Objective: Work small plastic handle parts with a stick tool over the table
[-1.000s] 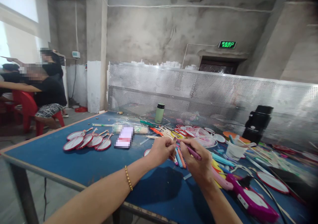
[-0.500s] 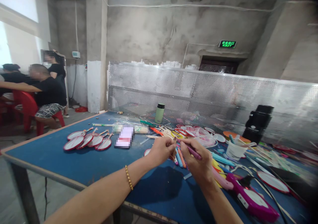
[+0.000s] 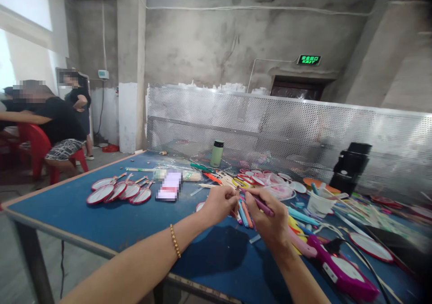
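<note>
My left hand (image 3: 218,205), with a gold bead bracelet (image 3: 175,241) on the wrist, pinches a thin brownish stick (image 3: 237,197) upright between thumb and fingertips. Close beside it, my right hand (image 3: 272,212) is closed around a slim purple pen-like stick (image 3: 263,206). The tip of that purple stick reaches the upper end of the brown one; whether they touch I cannot tell. Under and between the hands lie several blue and orange sticks (image 3: 247,215). Part of a round red-rimmed white piece (image 3: 200,206) shows behind my left hand.
Several red-rimmed round fans (image 3: 99,194) and a phone (image 3: 168,186) lie left on the blue table (image 3: 135,225). Behind stand a green bottle (image 3: 217,154) and a perforated metal panel (image 3: 202,119). At right are a white cup (image 3: 320,205) and a purple device (image 3: 347,268). People sit far left.
My hands and the sticks look nearly unmoved. In the left background, the seated person leans further left, and the standing person has turned and shows an arm at the waist.
</note>
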Motion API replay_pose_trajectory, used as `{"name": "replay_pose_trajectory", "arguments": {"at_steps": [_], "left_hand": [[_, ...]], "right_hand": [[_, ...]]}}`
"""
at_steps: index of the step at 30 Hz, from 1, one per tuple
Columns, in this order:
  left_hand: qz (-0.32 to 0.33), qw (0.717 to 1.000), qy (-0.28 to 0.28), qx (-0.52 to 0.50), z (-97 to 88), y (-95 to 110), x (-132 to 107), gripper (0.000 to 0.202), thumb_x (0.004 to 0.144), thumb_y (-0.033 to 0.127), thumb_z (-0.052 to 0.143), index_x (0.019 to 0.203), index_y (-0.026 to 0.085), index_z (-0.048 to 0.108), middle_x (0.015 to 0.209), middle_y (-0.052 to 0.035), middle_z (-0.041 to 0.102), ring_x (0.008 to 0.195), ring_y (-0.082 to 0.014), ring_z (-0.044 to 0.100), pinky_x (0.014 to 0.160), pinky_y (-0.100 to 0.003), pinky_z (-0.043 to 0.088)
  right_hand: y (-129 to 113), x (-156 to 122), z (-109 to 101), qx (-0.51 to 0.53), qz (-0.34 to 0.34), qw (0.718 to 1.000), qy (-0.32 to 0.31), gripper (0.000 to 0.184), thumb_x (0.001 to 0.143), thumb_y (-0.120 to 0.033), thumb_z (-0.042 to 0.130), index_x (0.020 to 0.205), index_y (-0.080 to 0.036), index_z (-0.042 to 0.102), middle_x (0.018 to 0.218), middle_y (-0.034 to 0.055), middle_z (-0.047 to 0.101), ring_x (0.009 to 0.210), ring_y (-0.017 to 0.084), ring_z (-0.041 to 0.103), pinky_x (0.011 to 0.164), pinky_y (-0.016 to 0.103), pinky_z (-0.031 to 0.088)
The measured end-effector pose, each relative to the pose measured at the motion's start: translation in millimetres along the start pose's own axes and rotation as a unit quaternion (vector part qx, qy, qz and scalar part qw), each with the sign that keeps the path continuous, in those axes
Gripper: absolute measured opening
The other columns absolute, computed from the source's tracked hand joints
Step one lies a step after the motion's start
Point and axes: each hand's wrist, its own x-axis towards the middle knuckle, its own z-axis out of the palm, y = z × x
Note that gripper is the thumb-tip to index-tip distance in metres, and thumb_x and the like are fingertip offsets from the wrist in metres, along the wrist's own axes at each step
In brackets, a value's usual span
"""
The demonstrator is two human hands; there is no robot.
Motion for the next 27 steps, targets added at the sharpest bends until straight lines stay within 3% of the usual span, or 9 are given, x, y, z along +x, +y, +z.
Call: {"name": "replay_pose_trajectory", "arguments": {"at_steps": [27], "left_hand": [[0.013, 1.0, 0.0, 0.011, -0.5, -2.4, 1.3, 0.015, 0.076, 0.025, 0.054, 0.063, 0.017, 0.053, 0.055, 0.0015, 0.057, 0.048, -0.0133, 0.059, 0.048, -0.025, 0.051]], "right_hand": [[0.1, -0.9, 0.7, 0.0, -0.002, 1.0, -0.003, 0.012, 0.086, -0.024, 0.06, 0.086, -0.021, 0.071, 0.079, 0.0008, 0.072, 0.068, 0.014, 0.066, 0.065, 0.023, 0.05]]}}
